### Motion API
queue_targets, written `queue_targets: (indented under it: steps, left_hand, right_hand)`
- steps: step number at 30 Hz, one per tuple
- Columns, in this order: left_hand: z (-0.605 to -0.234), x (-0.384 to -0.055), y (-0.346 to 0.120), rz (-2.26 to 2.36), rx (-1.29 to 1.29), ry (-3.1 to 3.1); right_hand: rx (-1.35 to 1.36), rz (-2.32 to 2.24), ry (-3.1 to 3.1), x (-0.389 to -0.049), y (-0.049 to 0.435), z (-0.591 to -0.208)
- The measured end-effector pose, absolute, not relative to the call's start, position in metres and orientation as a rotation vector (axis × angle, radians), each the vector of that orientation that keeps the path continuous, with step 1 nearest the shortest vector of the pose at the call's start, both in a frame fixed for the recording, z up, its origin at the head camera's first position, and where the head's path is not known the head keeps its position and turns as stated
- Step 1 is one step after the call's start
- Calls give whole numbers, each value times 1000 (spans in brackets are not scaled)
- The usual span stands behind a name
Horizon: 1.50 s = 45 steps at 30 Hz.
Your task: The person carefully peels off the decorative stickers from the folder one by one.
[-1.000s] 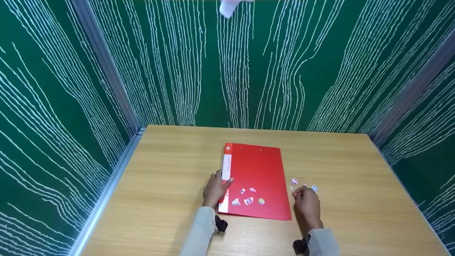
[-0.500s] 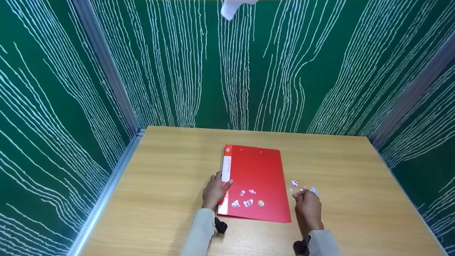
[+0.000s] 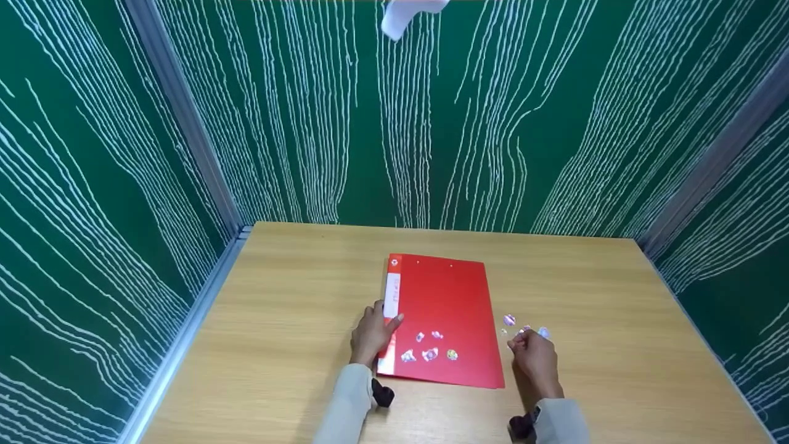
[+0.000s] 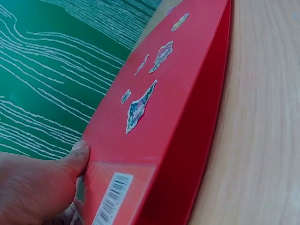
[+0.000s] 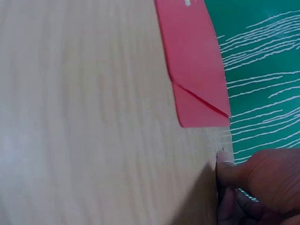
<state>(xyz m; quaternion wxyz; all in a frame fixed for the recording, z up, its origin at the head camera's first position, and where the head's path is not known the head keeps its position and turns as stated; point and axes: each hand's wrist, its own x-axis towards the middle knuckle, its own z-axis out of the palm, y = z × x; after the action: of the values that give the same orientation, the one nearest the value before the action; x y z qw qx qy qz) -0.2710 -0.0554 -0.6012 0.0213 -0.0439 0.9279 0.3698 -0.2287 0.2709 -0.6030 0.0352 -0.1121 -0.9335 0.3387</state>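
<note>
A red cardboard folder [image 3: 444, 296] lies on the table, its front cover slightly raised in the left wrist view. Several small shiny stickers [image 3: 430, 354] are on its lower half. My left hand [image 3: 372, 333] grips the folder's spine edge, thumb over the cover near a barcode label [image 4: 112, 199]. To the right of the folder my right hand [image 3: 535, 361] is low over the wood, thumb and curled fingers pinching what seems to be a small sticker, mostly hidden by the fingertips. Just beyond those fingers lie several loose stickers [image 3: 509, 320], one partly covered by the hand.
The wooden table [image 3: 296, 277] runs back to green panels [image 3: 363, 154] with wavy white lines. Metal posts [image 3: 185, 117] stand at the corners. A white object [image 3: 397, 21] juts in at the top. Black wrist devices [image 3: 382, 394] sit at both cuffs.
The right hand shifts slightly toward the person, uncovering more of a sticker by its knuckles. The left hand keeps its grip on the folder. The whole view drifts a little downward.
</note>
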Motion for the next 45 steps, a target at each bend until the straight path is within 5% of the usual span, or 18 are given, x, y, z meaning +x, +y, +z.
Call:
queue_targets:
  steps: [45]
  left_hand:
    - [-598, -269, -55, 1123, -128, 2856]
  right_hand:
    - [-242, 1072, -2873, -218, 261, -595]
